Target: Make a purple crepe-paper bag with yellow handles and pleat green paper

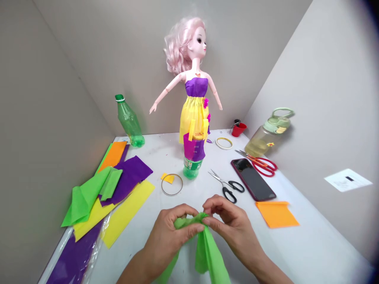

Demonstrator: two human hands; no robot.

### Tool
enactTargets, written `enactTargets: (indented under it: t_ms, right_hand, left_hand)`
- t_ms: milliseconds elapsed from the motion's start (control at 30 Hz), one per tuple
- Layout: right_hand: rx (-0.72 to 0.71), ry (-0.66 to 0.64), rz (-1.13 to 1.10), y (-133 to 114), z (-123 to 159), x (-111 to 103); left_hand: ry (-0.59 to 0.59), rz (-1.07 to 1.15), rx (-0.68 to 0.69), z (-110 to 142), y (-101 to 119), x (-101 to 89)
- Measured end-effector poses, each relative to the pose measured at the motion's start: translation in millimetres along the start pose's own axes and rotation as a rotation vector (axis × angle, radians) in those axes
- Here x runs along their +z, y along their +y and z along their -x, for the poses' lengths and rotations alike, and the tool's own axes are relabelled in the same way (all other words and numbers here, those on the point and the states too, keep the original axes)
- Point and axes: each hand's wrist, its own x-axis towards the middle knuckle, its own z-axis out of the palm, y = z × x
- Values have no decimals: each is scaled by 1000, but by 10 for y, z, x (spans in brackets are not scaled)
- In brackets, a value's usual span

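Pinching: left hand [167,240] and right hand [229,225], both curled closed on green crepe paper [210,252], bottom center
Nearest: black-handled scissors [228,193], above right hand
Beyond: dressed doll [194,102], upper center

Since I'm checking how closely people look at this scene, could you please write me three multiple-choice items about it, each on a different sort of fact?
1. What does the doll stand on?
A) a red cup
B) a green plastic bottle
C) a phone

2. How many pairs of scissors lie on the table?
A) two
B) one
C) three

3. What state is the green crepe paper in?
A) flat on the table
B) cut into squares
C) gathered between the left hand and right hand

1 B: the bottle rises beneath the doll's skirt.
2 A: one black-handled pair, one red-handled pair.
3 C: both hands pinch it, its length hanging below.
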Motion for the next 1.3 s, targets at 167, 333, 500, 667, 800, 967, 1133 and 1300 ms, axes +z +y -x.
enactTargets:
  t_ms: [167,333,500,667,800,967,1133,1300]
  right_hand:
    - [-19,2,-19,27,26,7]
    - [0,-28,-27,53,12,12]
    - [-40,-57,35,34,-13,2]
    - [-49,-48,-10,31,-12,6]
    - [-28,-64,-76,46,-17,7]
    - [-8,-42,-115,41,-32,8]
    - [16,-21,-113,25,-34,2]
    - [45,24,-145,24,-19,1]
  left_hand:
    - [15,-24,9,6,0,46]
    - [43,-2,-12,8,-4,96]
    - [92,9,9,12,-32,128]
    - [148,-2,29,11,-74,171]
    - [159,12,48,4,-80,209]
    - [171,49,41,-6,-100,182]
    - [188,25,60,20,-77,128]
    - [256,44,61,56,-32,167]
